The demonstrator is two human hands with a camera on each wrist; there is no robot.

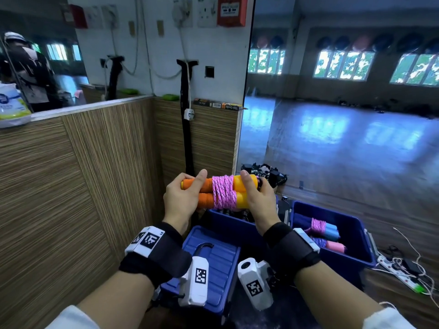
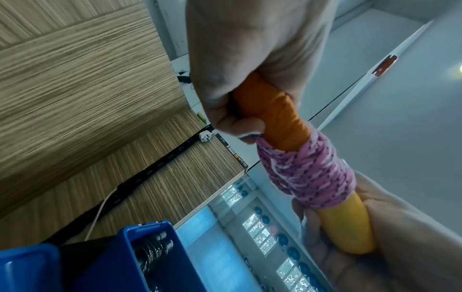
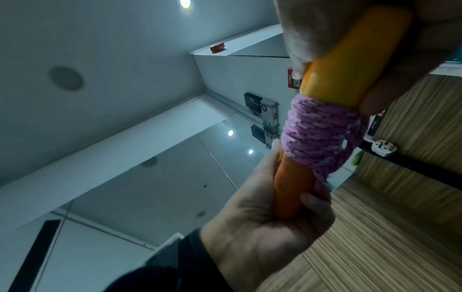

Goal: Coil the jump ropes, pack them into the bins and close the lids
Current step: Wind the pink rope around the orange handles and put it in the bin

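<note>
both hands (image 1: 183, 198) grip coiled jump rope (image 1: 223, 195) horizontal, left-right.

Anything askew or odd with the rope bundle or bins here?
Nothing stands out. The pink rope is wound snugly around the paired orange handles, gripped by left hand and right hand above the open blue bins.

Dance or fitness studio, big wall mirror (image 1: 344, 115) reflecting polished floor and windows, wood-panelled counter (image 1: 71, 174), blue bins (image 1: 356, 252) of jump ropes (image 1: 320, 230) on the floor
</note>
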